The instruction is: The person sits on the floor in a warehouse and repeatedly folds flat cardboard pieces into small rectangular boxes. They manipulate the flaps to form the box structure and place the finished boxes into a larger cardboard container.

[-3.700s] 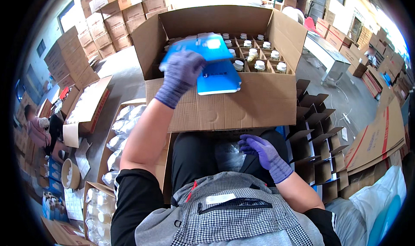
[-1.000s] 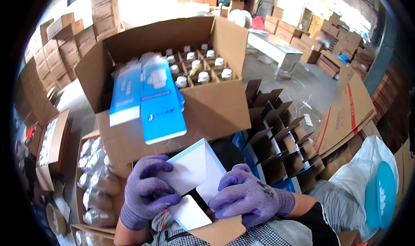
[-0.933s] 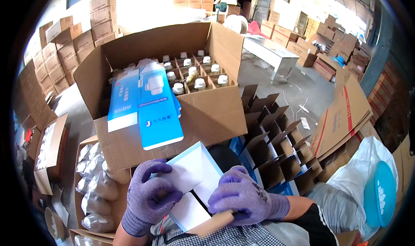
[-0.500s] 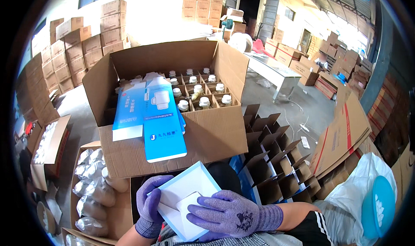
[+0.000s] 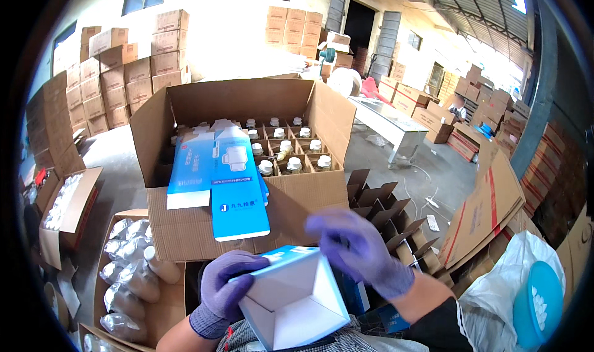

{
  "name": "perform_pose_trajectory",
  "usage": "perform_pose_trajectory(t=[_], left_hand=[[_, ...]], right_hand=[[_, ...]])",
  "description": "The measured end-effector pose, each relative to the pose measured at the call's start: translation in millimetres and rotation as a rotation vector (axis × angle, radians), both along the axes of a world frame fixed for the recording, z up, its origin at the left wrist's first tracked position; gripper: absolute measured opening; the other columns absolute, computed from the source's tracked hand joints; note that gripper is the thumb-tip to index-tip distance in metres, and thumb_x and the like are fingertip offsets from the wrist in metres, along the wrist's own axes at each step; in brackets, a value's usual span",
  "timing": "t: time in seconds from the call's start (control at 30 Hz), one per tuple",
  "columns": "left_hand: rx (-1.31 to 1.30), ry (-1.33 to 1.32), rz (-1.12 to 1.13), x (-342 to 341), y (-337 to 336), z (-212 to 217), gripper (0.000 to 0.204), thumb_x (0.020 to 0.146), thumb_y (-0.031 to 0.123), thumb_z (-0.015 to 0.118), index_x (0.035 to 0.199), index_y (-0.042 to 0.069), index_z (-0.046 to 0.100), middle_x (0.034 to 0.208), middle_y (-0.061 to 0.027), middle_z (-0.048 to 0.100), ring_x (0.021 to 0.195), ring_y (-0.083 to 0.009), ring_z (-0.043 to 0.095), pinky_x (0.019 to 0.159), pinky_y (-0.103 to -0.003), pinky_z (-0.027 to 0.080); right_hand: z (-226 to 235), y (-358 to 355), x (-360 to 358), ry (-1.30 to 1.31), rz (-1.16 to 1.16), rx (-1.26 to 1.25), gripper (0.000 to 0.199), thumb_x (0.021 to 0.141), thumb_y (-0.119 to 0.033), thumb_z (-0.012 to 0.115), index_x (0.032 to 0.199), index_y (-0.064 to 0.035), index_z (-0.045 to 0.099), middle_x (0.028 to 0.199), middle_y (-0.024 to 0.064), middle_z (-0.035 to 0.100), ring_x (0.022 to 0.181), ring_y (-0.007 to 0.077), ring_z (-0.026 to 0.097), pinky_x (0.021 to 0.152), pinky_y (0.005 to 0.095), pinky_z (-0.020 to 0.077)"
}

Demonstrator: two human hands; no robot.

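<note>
Head view: the left hand (image 5: 226,287) grips a half-opened white-and-blue carton (image 5: 291,299), just below the large cardboard box (image 5: 204,228). The right hand (image 5: 359,243), blurred, hovers empty beside it. Squaring the carton's walls needs a steady grip. Flat blue cartons (image 5: 232,178) drape over the box's front edge beside white-capped bottles (image 5: 291,163).

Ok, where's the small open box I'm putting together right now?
The open white-and-blue carton sits low and centre in the head view, gripped by your left hand, just below the big cardboard box.
</note>
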State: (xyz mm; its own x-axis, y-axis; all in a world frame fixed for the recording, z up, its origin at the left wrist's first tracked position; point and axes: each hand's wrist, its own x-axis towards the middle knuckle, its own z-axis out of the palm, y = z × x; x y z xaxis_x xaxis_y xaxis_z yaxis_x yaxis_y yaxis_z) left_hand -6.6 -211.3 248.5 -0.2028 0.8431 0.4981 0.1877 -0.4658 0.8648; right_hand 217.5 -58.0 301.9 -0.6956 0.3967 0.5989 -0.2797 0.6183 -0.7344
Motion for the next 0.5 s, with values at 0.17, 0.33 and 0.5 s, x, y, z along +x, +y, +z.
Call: perform_pose_trajectory(t=[0.17,0.33,0.5], left_hand=[[0.072,0.294,-0.429,42.5,53.6,42.3,0.031,0.081,0.022,0.066,0.098,-0.004,0.073,0.102,-0.0156,0.073,0.097,-0.028,0.069,0.092,-0.038,0.051],[0.206,0.164,-0.468,62.5,78.0,40.6,0.034,0.091,0.019,0.052,0.113,-0.003,0.068,0.112,-0.0158,0.069,0.109,-0.0274,0.063,0.101,-0.038,0.045],[0.176,0.036,-0.059,-9.7,62.4,-14.7,0.048,0.106,0.025,0.037,0.14,-0.005,0.051,0.14,-0.0182,0.057,0.132,-0.0326,0.051,0.117,-0.046,0.033]], right_hand=[[-30.5,100.9,-52.8,-0.979,-0.133,-0.212,0.049,0.095,-0.041,0.065,0.128,-0.0039,0.065,0.121,0.0146,0.067,0.093,0.0174,0.067,0.082,0.0284,0.0547],[-42.8,113.4,-45.1,-1.237,-0.088,-0.123,0.047,0.094,-0.037,0.068,0.126,-0.0033,0.065,0.115,0.0119,0.069,0.087,0.0158,0.066,0.077,0.0276,0.0539],[62.0,82.2,53.9,-0.93,-0.36,-0.047,0.044,0.09,-0.034,0.072,0.121,-0.0028,0.068,0.106,0.0099,0.07,0.083,0.0145,0.065,0.073,0.0258,0.0521]])
